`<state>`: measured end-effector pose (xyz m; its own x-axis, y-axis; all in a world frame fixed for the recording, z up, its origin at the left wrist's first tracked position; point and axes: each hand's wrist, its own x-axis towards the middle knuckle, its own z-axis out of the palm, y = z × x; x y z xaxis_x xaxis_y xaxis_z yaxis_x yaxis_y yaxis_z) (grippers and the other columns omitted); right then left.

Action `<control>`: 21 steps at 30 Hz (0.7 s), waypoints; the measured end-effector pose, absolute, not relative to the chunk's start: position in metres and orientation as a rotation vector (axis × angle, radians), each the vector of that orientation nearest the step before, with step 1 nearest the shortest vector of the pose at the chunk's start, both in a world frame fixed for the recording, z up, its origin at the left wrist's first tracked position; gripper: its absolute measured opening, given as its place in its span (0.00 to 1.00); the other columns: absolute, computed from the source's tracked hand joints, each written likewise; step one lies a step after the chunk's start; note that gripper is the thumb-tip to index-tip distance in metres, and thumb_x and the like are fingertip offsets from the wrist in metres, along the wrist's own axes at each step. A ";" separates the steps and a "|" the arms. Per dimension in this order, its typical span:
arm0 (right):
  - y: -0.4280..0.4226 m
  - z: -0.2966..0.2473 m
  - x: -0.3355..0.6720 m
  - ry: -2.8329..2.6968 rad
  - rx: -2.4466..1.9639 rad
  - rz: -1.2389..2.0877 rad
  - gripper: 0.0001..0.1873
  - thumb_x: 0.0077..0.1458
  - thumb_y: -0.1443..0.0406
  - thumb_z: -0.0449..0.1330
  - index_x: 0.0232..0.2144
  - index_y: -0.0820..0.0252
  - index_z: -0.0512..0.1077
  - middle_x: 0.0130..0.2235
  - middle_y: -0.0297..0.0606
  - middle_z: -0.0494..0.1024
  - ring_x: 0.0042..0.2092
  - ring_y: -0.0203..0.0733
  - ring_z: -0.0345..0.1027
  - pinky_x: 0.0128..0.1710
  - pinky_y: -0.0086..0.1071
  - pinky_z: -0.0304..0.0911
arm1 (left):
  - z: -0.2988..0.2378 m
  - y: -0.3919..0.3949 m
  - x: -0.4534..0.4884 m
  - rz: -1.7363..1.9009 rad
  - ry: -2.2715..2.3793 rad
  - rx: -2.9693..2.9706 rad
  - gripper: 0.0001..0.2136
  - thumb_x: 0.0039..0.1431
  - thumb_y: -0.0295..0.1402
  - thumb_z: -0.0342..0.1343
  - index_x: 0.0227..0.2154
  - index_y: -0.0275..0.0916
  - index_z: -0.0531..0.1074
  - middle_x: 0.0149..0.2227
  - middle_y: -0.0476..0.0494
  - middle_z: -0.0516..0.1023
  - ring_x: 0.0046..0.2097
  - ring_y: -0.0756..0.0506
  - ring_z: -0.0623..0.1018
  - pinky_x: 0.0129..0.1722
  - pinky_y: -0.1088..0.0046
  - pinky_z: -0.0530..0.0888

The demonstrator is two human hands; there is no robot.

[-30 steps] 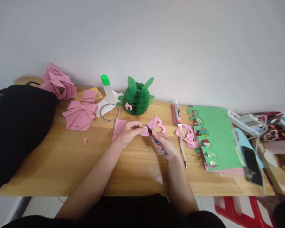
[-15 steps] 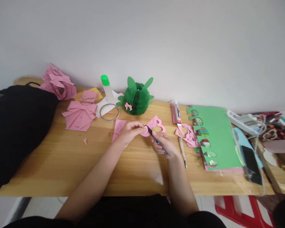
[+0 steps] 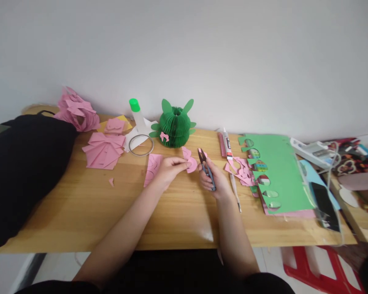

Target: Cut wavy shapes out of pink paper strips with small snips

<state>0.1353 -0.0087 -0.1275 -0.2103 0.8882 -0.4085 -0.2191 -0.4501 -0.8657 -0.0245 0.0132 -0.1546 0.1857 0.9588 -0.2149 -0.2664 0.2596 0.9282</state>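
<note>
My left hand [image 3: 173, 171] pinches a curved pink paper piece [image 3: 192, 165] between thumb and fingers, above the middle of the table. In my right hand [image 3: 214, 179] is a pair of thread snips [image 3: 209, 173] with blue-grey handles. Their dark blades point up and away, apart from the held paper. More pink paper [image 3: 204, 152] shows behind the blades; whether it is held or lying down I cannot tell. Beside my left wrist lies a pink sheet [image 3: 152, 166] with drawn curves. Beyond my hands stands a green honeycomb paper ball [image 3: 175, 126] with leaf shapes and a small pink piece on it.
Left are folded pink papers [image 3: 101, 151], a tape ring [image 3: 135, 152] and a green-capped glue bottle [image 3: 134, 105]. A black bag [image 3: 33, 167] covers the left end. Right are a glue tube [image 3: 227, 143], a pen [image 3: 235, 192], green sheets [image 3: 282, 171] and a phone [image 3: 325, 204].
The snips have come away from the pink paper, and their blades now point upward. The held piece has turned and shows more of its curved outline. The view has shifted slightly.
</note>
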 end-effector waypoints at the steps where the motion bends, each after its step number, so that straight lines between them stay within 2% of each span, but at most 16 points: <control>1: -0.009 -0.128 0.134 -0.872 -1.252 1.703 0.28 0.46 0.39 0.60 0.26 0.57 0.66 0.11 0.17 0.52 0.11 0.27 0.35 0.09 0.24 0.34 | -0.154 0.013 -0.025 1.042 1.000 0.909 0.08 0.41 0.36 0.70 0.20 0.37 0.79 0.26 0.45 0.81 0.35 0.44 0.78 0.43 0.65 0.71; 5: -0.011 -0.131 0.130 -0.924 -1.305 1.477 0.25 0.45 0.43 0.65 0.26 0.58 0.68 0.13 0.19 0.53 0.14 0.27 0.38 0.12 0.25 0.35 | -0.154 0.013 -0.025 0.996 1.026 0.981 0.08 0.47 0.35 0.69 0.24 0.35 0.78 0.29 0.46 0.81 0.38 0.44 0.79 0.46 0.64 0.72; 9: -0.012 -0.135 0.128 -1.022 -1.357 1.337 0.18 0.42 0.54 0.71 0.26 0.60 0.71 0.15 0.21 0.57 0.17 0.27 0.43 0.15 0.26 0.37 | -0.157 0.014 -0.024 0.937 1.023 1.047 0.10 0.62 0.36 0.59 0.42 0.34 0.75 0.44 0.42 0.78 0.44 0.44 0.78 0.46 0.59 0.76; 11: -0.011 -0.137 0.128 -1.070 -1.371 1.287 0.15 0.43 0.56 0.70 0.26 0.60 0.72 0.16 0.22 0.58 0.18 0.28 0.44 0.16 0.26 0.38 | -0.160 0.015 -0.024 0.921 1.015 1.061 0.14 0.64 0.37 0.56 0.49 0.35 0.71 0.50 0.39 0.76 0.47 0.42 0.78 0.46 0.58 0.77; 14: -0.009 -0.142 0.129 -1.130 -1.387 1.228 0.15 0.45 0.56 0.68 0.27 0.61 0.73 0.17 0.23 0.61 0.18 0.29 0.48 0.17 0.26 0.42 | -0.164 0.015 -0.022 0.907 0.996 1.065 0.17 0.64 0.37 0.56 0.52 0.36 0.70 0.52 0.38 0.74 0.49 0.41 0.77 0.47 0.56 0.77; 17: -0.006 -0.146 0.128 -1.190 -1.425 1.185 0.13 0.51 0.59 0.67 0.30 0.63 0.73 0.22 0.27 0.69 0.21 0.31 0.59 0.20 0.25 0.55 | -0.168 0.017 -0.019 0.901 0.965 1.059 0.17 0.64 0.37 0.56 0.53 0.36 0.69 0.53 0.38 0.74 0.49 0.41 0.77 0.47 0.56 0.77; 19: -0.005 -0.148 0.126 -1.228 -1.458 1.170 0.10 0.59 0.61 0.64 0.37 0.64 0.74 0.32 0.34 0.76 0.29 0.36 0.69 0.28 0.30 0.67 | -0.170 0.019 -0.018 0.906 0.949 1.052 0.17 0.64 0.37 0.56 0.53 0.36 0.69 0.53 0.38 0.73 0.49 0.41 0.77 0.47 0.56 0.77; 21: -0.004 -0.148 0.123 -1.252 -1.488 1.155 0.12 0.63 0.62 0.61 0.45 0.64 0.73 0.44 0.40 0.77 0.39 0.42 0.74 0.37 0.38 0.73 | -0.171 0.020 -0.017 0.910 0.941 1.048 0.17 0.64 0.37 0.56 0.53 0.36 0.69 0.53 0.38 0.73 0.50 0.41 0.77 0.47 0.56 0.77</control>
<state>0.1231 -0.0039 -0.1482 0.0712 0.9898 -0.1234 0.2027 -0.1355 -0.9698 -0.0167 0.0200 -0.1710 0.3262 0.9275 -0.1826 -0.1519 0.2421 0.9583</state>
